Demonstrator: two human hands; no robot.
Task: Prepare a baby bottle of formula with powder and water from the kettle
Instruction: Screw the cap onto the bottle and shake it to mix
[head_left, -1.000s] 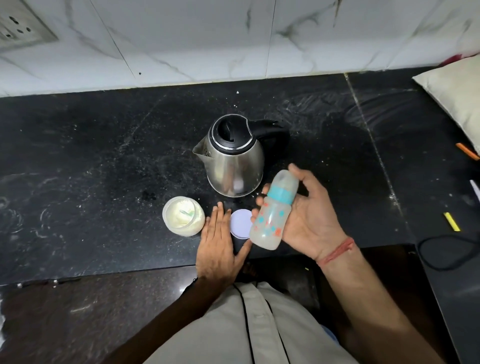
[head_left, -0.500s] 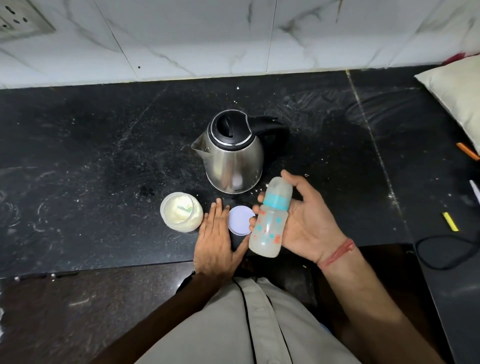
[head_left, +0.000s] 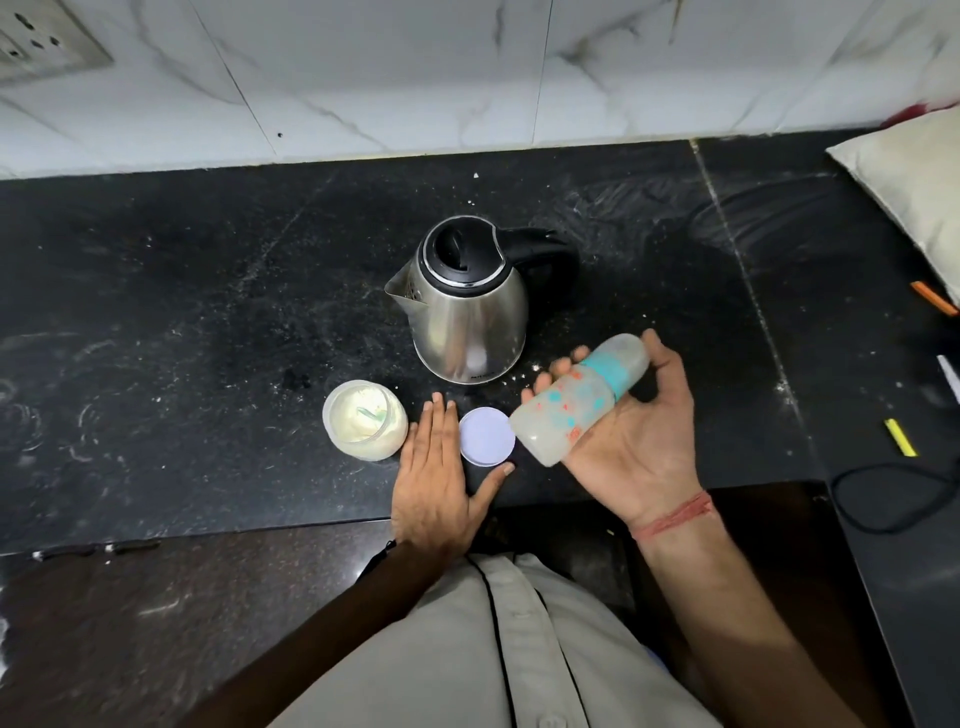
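Right hand (head_left: 631, 441) raised palm-up over the front edge of the black counter (head_left: 208, 322), fingers and thumb curled round the baby bottle (head_left: 576, 397). Bottle tilted steeply, almost on its side across the palm: base toward the lower left, past the fingertips; teal collar and clear cap toward the upper right, by the thumb. Cloudy whitish contents inside, orange and teal shapes printed on the wall. Red thread around the wrist of that hand. Directly beyond the grip, on the counter, the steel kettle (head_left: 467, 317) upright, black lid closed, spout pointing left, handle to the right. Just left of the bottle's base, the round white lid (head_left: 487, 435) flat on the counter. Left of that lid, left hand (head_left: 436, 478) flat on the counter, fingers straight and together, thumb spread toward the lid, holding nothing. Farther left again, just beside the little-finger edge of that hand, the open powder jar (head_left: 363, 426) with pale powder and what looks like a scoop inside; contact between hand and jar unclear. Well off to the right of the grip, a cushion (head_left: 914, 187), a yellow stick (head_left: 900, 437) and a black cable (head_left: 893, 493).
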